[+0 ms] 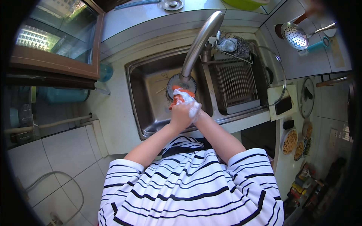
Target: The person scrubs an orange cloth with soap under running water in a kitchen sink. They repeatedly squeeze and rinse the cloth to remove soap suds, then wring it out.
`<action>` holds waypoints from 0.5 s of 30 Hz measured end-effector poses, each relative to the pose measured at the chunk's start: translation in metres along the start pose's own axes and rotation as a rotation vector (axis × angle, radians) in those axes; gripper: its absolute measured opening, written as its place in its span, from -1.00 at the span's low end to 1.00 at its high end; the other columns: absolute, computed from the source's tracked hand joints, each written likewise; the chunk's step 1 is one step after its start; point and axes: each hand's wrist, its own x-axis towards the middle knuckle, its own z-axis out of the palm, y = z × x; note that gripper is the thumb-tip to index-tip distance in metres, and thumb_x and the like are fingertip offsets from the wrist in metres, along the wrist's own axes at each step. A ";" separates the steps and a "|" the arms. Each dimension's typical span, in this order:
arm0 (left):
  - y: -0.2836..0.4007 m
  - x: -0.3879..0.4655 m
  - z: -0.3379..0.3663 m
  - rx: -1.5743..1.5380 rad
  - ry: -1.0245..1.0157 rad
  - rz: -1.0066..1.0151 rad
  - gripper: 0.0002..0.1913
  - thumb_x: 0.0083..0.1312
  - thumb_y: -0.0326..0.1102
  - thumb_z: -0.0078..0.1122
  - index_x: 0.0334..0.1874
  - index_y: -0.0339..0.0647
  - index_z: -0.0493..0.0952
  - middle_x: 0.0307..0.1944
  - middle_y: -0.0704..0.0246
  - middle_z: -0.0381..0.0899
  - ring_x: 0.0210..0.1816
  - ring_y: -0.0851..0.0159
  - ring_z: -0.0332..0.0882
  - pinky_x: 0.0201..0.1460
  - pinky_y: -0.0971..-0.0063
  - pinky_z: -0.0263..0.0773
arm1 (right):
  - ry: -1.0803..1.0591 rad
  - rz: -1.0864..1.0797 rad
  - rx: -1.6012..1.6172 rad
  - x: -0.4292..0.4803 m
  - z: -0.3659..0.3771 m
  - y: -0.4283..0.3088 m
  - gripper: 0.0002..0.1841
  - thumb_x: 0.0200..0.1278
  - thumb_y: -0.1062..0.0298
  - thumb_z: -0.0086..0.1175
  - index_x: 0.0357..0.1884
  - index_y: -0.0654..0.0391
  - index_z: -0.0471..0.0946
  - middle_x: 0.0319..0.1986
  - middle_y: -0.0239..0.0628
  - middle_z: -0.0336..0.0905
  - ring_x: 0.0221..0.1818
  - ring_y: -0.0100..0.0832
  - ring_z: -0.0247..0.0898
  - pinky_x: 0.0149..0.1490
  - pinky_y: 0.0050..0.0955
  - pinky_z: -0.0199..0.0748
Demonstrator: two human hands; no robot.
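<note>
Over the left basin of a stainless steel sink (151, 104), my left hand (181, 114) and my right hand (196, 110) are pressed together around an orange cloth (176, 100). White suds cover part of the cloth and my fingers. The fingers of my right hand are partly hidden behind the left. Just beyond the cloth, below the spout of the curved metal faucet (199, 46), lies a round dark-rimmed thing (171, 82) in the basin; whether it is a bowl or a strainer I cannot tell.
A metal rack (236, 84) fills the right basin, with a wire basket holding a grey-blue cloth (227, 44) behind it. A glass lid (282, 84) leans at the sink's right edge. Plates of food (290, 142) stand farther right. An open window (62, 36) juts in at upper left.
</note>
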 end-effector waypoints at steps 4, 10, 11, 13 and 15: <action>-0.014 0.006 -0.015 -0.043 -0.051 -0.395 -0.71 0.15 -0.13 0.19 -0.25 -0.18 0.45 -0.48 0.09 0.57 -0.39 -0.04 0.56 -0.36 0.17 0.43 | 0.080 -0.077 0.007 -0.018 0.023 -0.022 -0.85 0.26 0.27 0.01 -0.17 0.03 0.45 -0.31 -0.43 0.50 -0.23 -0.50 0.45 -0.18 -0.52 0.45; -0.032 0.002 -0.041 0.022 -0.278 -0.338 -0.70 0.07 -0.11 0.28 -0.35 -0.19 0.49 -0.42 0.16 0.53 -0.31 -0.04 0.52 -0.27 0.22 0.43 | 0.352 0.014 0.081 -0.028 0.031 -0.035 -0.82 0.26 0.27 0.02 -0.16 0.09 0.47 -0.28 -0.34 0.52 -0.16 -0.44 0.46 -0.11 -0.48 0.47; -0.027 0.001 -0.039 -0.019 -0.165 -0.290 -0.73 0.06 -0.13 0.28 -0.36 -0.18 0.51 -0.42 0.17 0.52 -0.31 -0.02 0.51 -0.27 0.23 0.43 | 0.293 0.054 0.105 -0.025 0.025 -0.033 -0.83 0.26 0.24 0.02 -0.20 0.08 0.47 -0.34 -0.34 0.50 -0.21 -0.43 0.45 -0.13 -0.47 0.47; -0.002 0.003 -0.025 -0.105 0.060 -0.189 -0.77 0.06 -0.17 0.28 -0.39 -0.17 0.53 -0.42 0.19 0.50 -0.30 0.00 0.51 -0.27 0.25 0.43 | 0.179 0.126 0.153 -0.019 0.024 -0.033 -0.84 0.25 0.19 0.03 -0.28 0.05 0.46 -0.46 -0.33 0.47 -0.31 -0.40 0.44 -0.17 -0.44 0.46; 0.007 0.004 -0.014 -0.046 0.035 -0.061 -0.85 0.04 -0.28 0.25 -0.38 -0.15 0.54 -0.47 0.21 0.51 -0.35 0.00 0.52 -0.28 0.22 0.43 | 0.301 0.047 0.313 -0.002 0.027 -0.022 -0.73 0.27 0.03 0.02 -0.40 0.02 0.43 -0.48 -0.33 0.46 -0.30 -0.32 0.43 -0.21 -0.41 0.46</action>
